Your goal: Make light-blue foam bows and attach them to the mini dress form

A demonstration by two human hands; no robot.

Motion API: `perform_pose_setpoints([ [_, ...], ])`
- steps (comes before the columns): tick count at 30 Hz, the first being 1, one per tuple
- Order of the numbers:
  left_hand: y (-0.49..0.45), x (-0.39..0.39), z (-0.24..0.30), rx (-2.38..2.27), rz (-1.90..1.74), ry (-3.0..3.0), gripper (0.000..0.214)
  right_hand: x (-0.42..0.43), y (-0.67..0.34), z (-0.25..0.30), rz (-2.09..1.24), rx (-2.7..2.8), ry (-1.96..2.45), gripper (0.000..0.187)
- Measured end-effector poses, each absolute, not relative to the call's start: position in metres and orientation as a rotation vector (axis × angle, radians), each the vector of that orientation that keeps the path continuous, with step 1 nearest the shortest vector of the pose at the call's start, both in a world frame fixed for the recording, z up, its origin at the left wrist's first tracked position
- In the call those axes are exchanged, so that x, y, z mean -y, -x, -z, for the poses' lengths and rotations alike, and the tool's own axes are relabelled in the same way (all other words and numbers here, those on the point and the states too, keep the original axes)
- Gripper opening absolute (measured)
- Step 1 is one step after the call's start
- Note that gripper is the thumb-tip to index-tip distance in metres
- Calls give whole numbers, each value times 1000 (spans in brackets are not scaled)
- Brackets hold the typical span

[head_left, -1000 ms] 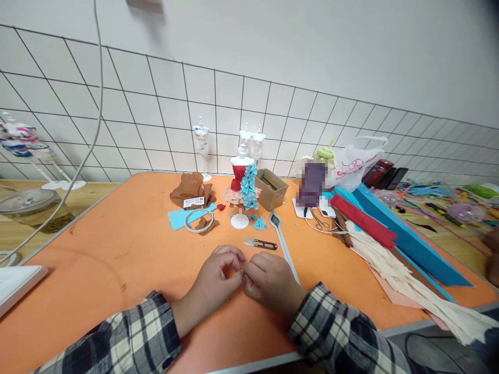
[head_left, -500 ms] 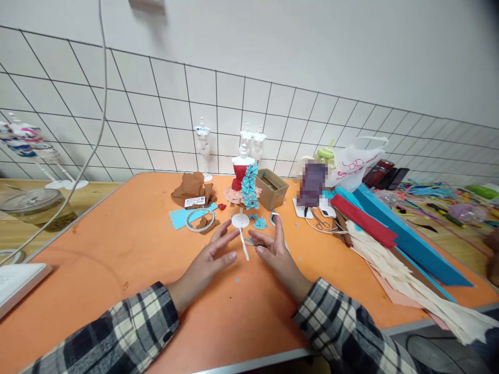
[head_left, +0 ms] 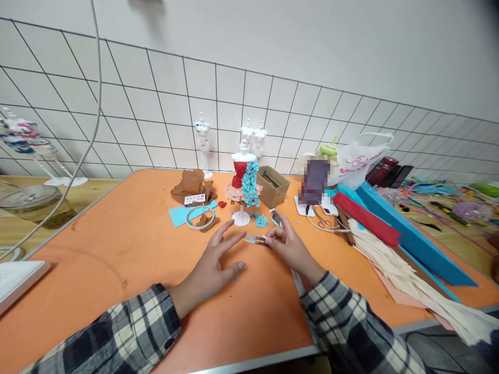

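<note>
My right hand (head_left: 290,246) is closed in a pinch, a small bit of a white strip (head_left: 265,237) showing at its fingertips. Beside those fingertips lie thread snips (head_left: 255,240) with dark handles, partly covered by the hand. My left hand (head_left: 216,265) hovers open over the orange table, fingers spread and holding nothing. Beyond both hands stands a small white dress form (head_left: 244,148) in a red bodice (head_left: 239,174), with blue ruffles (head_left: 250,184) down one side and a pink frilled skirt. A loose blue ruffle (head_left: 261,221) lies by its round base (head_left: 240,218).
Left of the form are brown fabric (head_left: 192,184), a white ring (head_left: 188,220) and blue paper (head_left: 176,217). A cardboard box (head_left: 275,195) stands behind right. Scissors (head_left: 323,221), a cable, a propped phone (head_left: 315,182) and folded fabric strips (head_left: 390,254) lie farther right.
The white strip that lay between my hands has left that spot. My right hand has gone from open to a pinch. My left hand remains open, its fingers spread wider.
</note>
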State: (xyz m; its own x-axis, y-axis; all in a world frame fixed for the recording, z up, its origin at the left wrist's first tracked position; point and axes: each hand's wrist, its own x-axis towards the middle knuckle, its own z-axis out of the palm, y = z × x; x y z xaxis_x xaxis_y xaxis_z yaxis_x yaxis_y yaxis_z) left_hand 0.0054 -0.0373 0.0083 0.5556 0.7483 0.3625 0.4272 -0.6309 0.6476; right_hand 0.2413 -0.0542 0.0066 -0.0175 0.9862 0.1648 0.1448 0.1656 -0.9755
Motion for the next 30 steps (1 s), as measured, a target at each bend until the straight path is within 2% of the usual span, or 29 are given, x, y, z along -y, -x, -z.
perform_pose_setpoints([
  [3,-2,29,-7,-995,-909,-2254,41,35,-279,-6,-784,1631,1554,76],
  [6,-2,26,-7,-965,-896,-2223,25,20,-306,-1,-716,1714,1804,63],
  [9,-3,28,-9,-915,-879,-2234,19,14,-316,5,-635,1785,1948,55],
  [17,-3,30,-11,-869,-868,-2244,15,8,-308,-4,-551,1916,2154,66],
  [20,-3,29,-12,-838,-851,-2228,14,8,-309,-10,-521,1874,2276,81],
  [22,-4,29,-11,-827,-849,-2211,14,12,-309,-10,-422,1827,2261,92],
  [24,-5,28,-11,-829,-856,-2188,13,17,-309,-5,-317,1786,2193,95],
  [27,-5,27,-10,-838,-867,-2142,12,24,-310,0,-189,1746,2045,88],
  [30,-5,26,-11,-841,-890,-2096,12,29,-306,-6,54,1648,1833,70],
])
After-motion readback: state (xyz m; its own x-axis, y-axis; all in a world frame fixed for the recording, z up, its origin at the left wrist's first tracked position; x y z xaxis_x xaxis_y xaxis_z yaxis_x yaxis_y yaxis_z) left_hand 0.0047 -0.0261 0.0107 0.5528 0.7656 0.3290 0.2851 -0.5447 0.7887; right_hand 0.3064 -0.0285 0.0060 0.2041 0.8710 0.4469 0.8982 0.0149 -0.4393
